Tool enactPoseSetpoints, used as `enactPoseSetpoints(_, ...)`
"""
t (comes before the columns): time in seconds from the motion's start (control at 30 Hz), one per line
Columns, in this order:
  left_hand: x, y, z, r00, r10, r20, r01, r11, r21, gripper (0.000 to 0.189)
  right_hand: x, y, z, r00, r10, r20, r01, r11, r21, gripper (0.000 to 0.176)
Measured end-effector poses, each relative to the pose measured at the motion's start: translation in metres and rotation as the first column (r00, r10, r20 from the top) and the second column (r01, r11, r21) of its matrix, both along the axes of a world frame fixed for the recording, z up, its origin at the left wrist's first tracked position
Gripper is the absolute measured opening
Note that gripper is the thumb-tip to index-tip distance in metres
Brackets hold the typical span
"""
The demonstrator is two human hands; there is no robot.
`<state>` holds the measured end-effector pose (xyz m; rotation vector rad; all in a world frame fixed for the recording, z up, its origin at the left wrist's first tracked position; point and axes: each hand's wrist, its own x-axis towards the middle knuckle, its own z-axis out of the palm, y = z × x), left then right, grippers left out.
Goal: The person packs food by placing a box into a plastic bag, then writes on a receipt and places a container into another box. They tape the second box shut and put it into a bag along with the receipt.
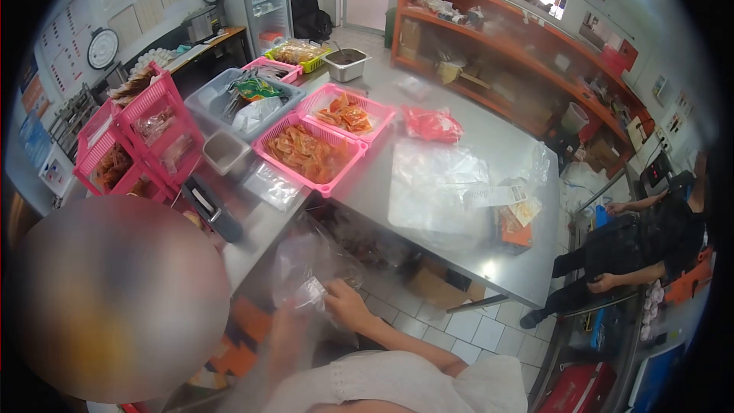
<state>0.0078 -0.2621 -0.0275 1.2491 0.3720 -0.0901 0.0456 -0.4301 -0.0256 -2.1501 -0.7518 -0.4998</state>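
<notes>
A clear plastic bag (298, 258) hangs in front of me beside the table edge, with a small white printed label (310, 292) at its lower part. My right hand (345, 306) has its fingers closed at the label's right side, gripping the bag. On the other side, my left hand (286, 321) is closed on the bag just below the label; a hazy smear on the lens softens its outline. Beyond the bag, a flat stack of clear packets (275, 186) lies on the metal counter, close to a pink basket (325, 190) of orange-brown food pieces.
Another pink basket (375, 128), a grey-blue tub (216, 124) and a metal pan (348, 70) stand behind. Clear bags (436, 183) and a red bag (432, 124) lie on the steel table. A dark label device (212, 210) is at left. A person in black (642, 241) stands at right.
</notes>
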Motion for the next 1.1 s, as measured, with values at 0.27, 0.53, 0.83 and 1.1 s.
enactPoseSetpoints(0.27, 0.015, -0.017, 0.016, 0.749, -0.375, 0.547, 0.016, 0.835, 0.55, 0.032, -0.01, -0.004, 0.009, 0.428, 0.263, -0.865, 0.241, 0.889, 0.39, 0.003)
enactPoseSetpoints(0.53, 0.001, -0.036, 0.001, 0.878, -0.406, 0.253, 0.193, 0.785, 0.589, 0.022, -0.011, 0.003, -0.005, 0.279, 0.646, -0.71, 0.312, 0.639, 0.703, 0.015)
enactPoseSetpoints(0.83, -0.013, 0.068, 0.061, 0.88, -0.102, 0.464, -0.475, -0.169, 0.864, 0.013, 0.029, -0.045, 0.037, 0.927, -0.367, 0.072, 0.373, 0.922, -0.103, 0.01)
enactPoseSetpoints(1.1, -0.006, -0.016, -0.024, 0.986, 0.121, 0.116, -0.159, 0.894, 0.42, 0.025, 0.042, 0.077, -0.045, 0.844, 0.261, -0.468, -0.175, 0.96, 0.219, 0.022)
